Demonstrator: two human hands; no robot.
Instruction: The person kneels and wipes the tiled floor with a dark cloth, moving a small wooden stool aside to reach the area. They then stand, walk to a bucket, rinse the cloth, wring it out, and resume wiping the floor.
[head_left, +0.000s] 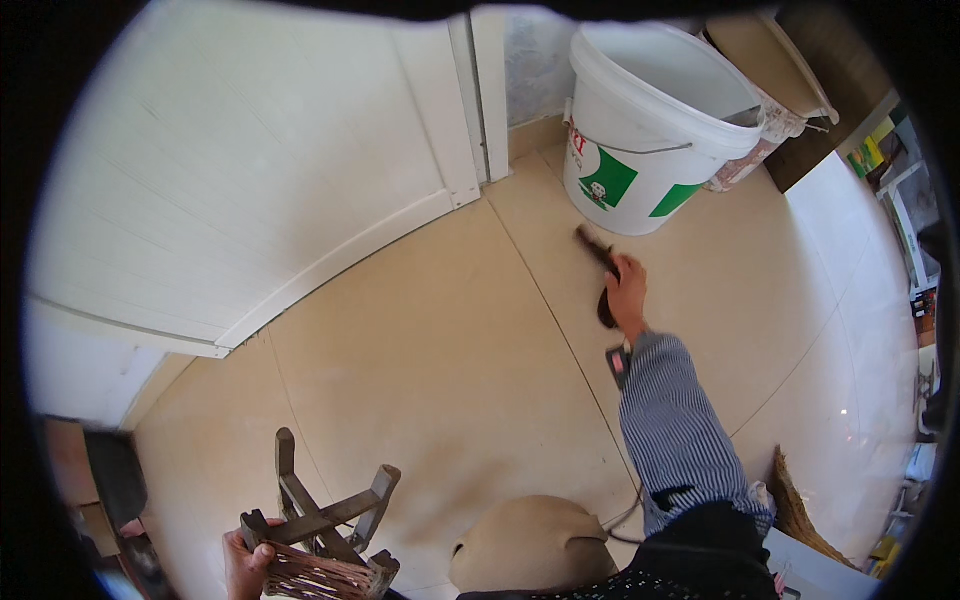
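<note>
My left hand (246, 559) grips a corner of a small wooden folding stool (330, 517). Its crossed legs point up and away from me, and the woven cord seat (319, 577) faces the bottom edge of the view. Farther out, my right hand (628, 291) is closed around a dark, elongated object (596, 249). Motion blur and my fingers hide what kind of thing it is; one end sticks out towards the bucket and a rounded part shows below the hand. A striped sleeve (675, 420) covers that arm.
A white plastic bucket (630, 165) with green print stands beyond my right hand, another container (772, 67) behind it. At left is a white door (285, 165). A fibrous brown piece (799, 502) lies lower right. Tan fabric (529, 547) shows at bottom centre above the tiled floor (420, 352).
</note>
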